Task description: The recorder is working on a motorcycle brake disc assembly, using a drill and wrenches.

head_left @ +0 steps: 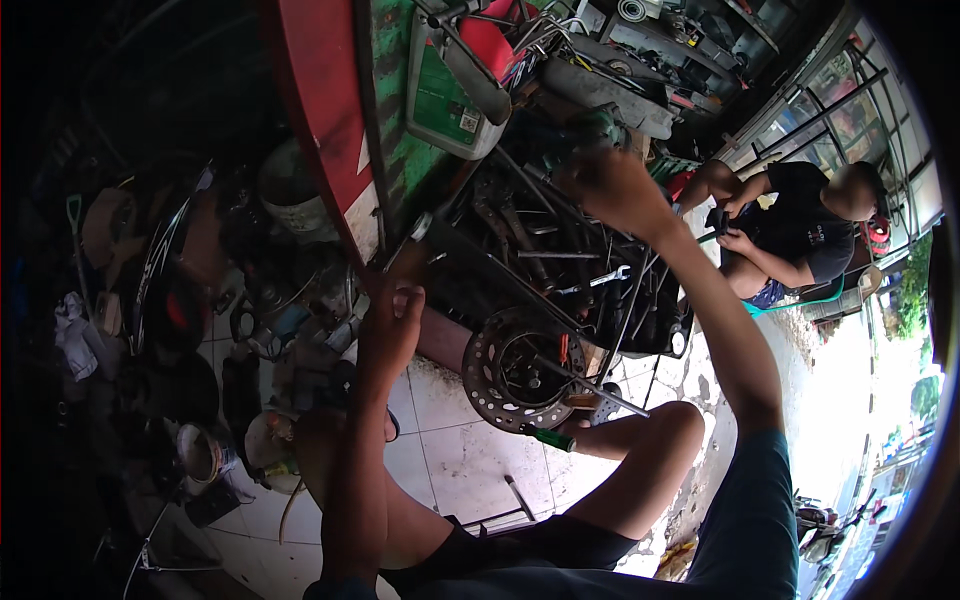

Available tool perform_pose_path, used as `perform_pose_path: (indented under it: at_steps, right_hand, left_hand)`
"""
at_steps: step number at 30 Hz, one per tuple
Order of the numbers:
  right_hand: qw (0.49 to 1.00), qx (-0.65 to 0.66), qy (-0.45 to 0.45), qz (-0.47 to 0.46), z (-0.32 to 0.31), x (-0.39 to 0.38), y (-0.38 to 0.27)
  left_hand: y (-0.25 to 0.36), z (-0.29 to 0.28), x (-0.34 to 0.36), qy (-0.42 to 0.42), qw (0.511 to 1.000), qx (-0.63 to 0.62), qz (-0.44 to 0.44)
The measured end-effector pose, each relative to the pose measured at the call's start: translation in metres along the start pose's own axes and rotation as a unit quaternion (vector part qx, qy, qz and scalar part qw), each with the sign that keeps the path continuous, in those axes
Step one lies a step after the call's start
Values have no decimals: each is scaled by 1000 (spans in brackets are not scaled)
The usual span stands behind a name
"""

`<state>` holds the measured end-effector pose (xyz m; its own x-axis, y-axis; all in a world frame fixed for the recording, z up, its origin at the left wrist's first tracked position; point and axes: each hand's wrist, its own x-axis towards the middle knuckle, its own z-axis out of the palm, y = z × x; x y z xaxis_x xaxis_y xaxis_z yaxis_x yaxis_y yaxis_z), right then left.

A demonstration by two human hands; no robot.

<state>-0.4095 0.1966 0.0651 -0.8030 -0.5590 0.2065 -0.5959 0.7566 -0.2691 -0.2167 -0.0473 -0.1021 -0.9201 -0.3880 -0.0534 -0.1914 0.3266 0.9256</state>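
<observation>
My left hand (395, 330) is closed beside the red panel's lower end, around something I cannot make out clearly. My right hand (605, 190) reaches to the upper middle over a dark, jumbled tool tray (510, 270); motion blurs its fingers and hides whether they hold anything. A silver wrench (605, 278) lies in that jumble. Below it are a perforated brake disc (485, 395) and a green-handled screwdriver (550, 436) on the tiled floor (445, 465) between my legs.
A red panel (330, 120) and green container (450, 105) stand upper middle. Buckets (290, 190), parts and cans crowd the left. Shelves (690, 40) hold tools. Another person (815, 220) in a dark T-shirt sits at right, both hands around a dark item, beside a bright opening.
</observation>
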Motion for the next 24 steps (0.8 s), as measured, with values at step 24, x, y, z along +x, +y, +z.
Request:
perform_pose_path:
  at_steps: [24]
  right_hand:
    - [993,-98,36,-46,115,-88,-98]
  left_hand:
    - [-2,50,-4,3,948,-296,-113]
